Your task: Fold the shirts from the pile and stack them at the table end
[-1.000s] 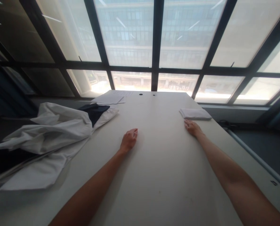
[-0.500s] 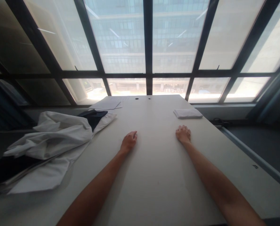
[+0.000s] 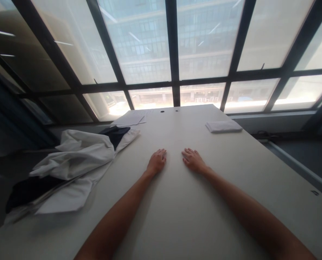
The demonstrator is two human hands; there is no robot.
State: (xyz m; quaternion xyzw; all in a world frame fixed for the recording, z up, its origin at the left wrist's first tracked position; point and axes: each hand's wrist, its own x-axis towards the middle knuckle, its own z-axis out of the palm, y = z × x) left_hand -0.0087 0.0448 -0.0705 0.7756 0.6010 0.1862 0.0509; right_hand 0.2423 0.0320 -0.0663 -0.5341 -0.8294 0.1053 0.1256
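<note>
My left hand (image 3: pixel 157 161) lies flat, palm down, on the white table (image 3: pixel 193 216) with fingers stretched out and nothing in it. My right hand (image 3: pixel 192 159) rests flat beside it, a short gap apart, also open and holding nothing. A folded white cloth (image 3: pixel 223 126) lies farther back on the right, well beyond my right hand. A crumpled pile of white garments (image 3: pixel 79 159) with a dark navy piece (image 3: pixel 116 133) sits to the left of my left hand.
Sheets of paper (image 3: pixel 131 118) lie at the table's far left corner, near two small cable holes (image 3: pixel 162 111). A large window with dark frames (image 3: pixel 174 72) stands behind the table. The floor drops away on the right side.
My right hand has slid left from near the folded cloth to lie close beside my left hand. My left hand has flattened out.
</note>
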